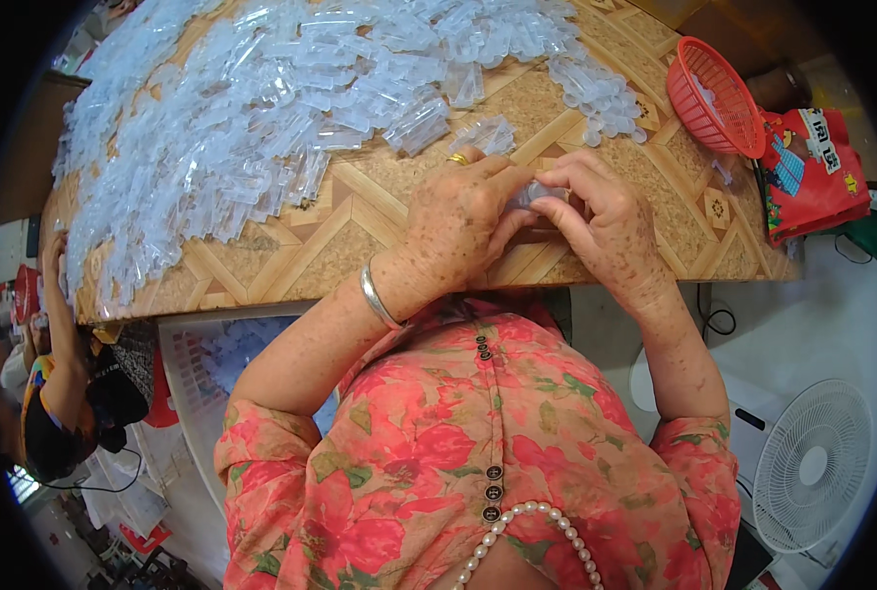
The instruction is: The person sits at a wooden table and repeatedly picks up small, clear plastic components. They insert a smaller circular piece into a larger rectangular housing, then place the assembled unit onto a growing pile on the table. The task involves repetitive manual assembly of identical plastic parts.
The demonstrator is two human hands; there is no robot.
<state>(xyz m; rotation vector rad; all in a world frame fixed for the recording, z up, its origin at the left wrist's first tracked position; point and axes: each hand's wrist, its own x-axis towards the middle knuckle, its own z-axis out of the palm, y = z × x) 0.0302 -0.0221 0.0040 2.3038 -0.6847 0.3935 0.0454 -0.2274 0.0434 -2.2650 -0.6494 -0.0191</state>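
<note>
Just above the table's near edge, both hands meet at a small clear plastic piece (532,193). My left hand (458,216) has its fingers curled round the piece's left side. My right hand (611,211) pinches its right end between thumb and fingers. Most of the piece is hidden, so its exact kind cannot be made out. Right beyond my left fingers lies a small group of clear plastic pieces (488,135). A wide heap of similar clear, flat, elongated pieces (281,93) spreads over the far and left table. A smaller cluster with rounded ends (598,98) lies beyond my right hand.
The patterned tabletop (360,211) ends close to my body. At right stand a red plastic basket (719,103) and a red bag (817,182). A white fan (812,467) is low at right. Below the left edge sits a white crate (188,379). Another person (60,393) is farther left.
</note>
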